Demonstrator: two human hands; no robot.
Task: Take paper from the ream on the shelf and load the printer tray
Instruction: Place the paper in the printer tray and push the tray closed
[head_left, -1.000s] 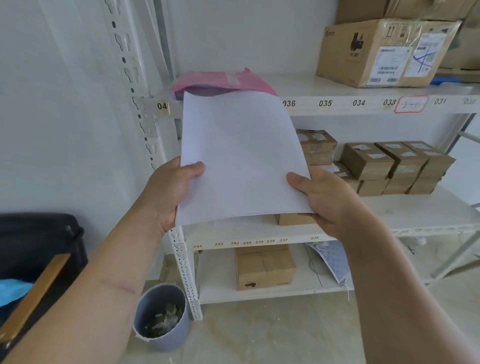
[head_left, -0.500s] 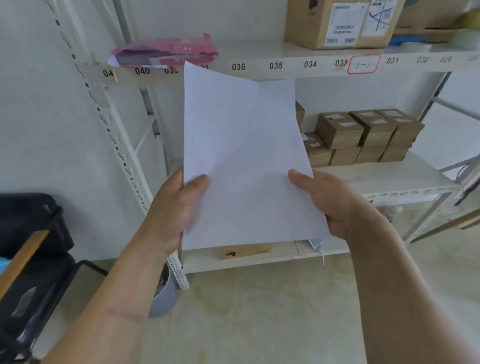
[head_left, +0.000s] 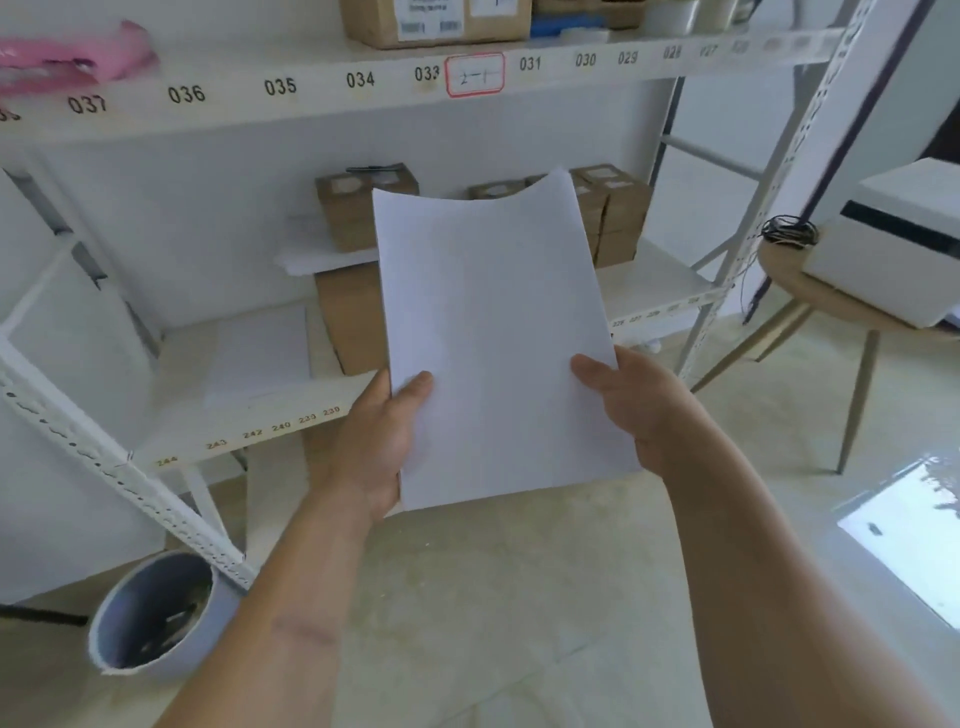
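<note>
A thin stack of white paper (head_left: 493, 332) is held upright in front of me, its top edge curling slightly. My left hand (head_left: 382, 441) grips its lower left edge with the thumb on the front. My right hand (head_left: 634, 405) grips the lower right edge the same way. The pink ream wrapper (head_left: 62, 60) lies on the upper shelf (head_left: 311, 98) at the far left, blurred. The white printer (head_left: 893, 244) with a dark slot sits on a round wooden table (head_left: 789, 286) at the right edge. Its tray is not visible.
The white metal rack holds brown cardboard boxes (head_left: 358, 208) on the middle shelf and a larger box (head_left: 436, 21) above. A slanted rack post (head_left: 769, 187) stands between me and the printer. A grey waste bin (head_left: 156, 613) sits on the floor at lower left.
My view has swung to the right along the shelf, and the printer has come into sight. Both hands keep the paper, now carried rightward, away from the ream.
</note>
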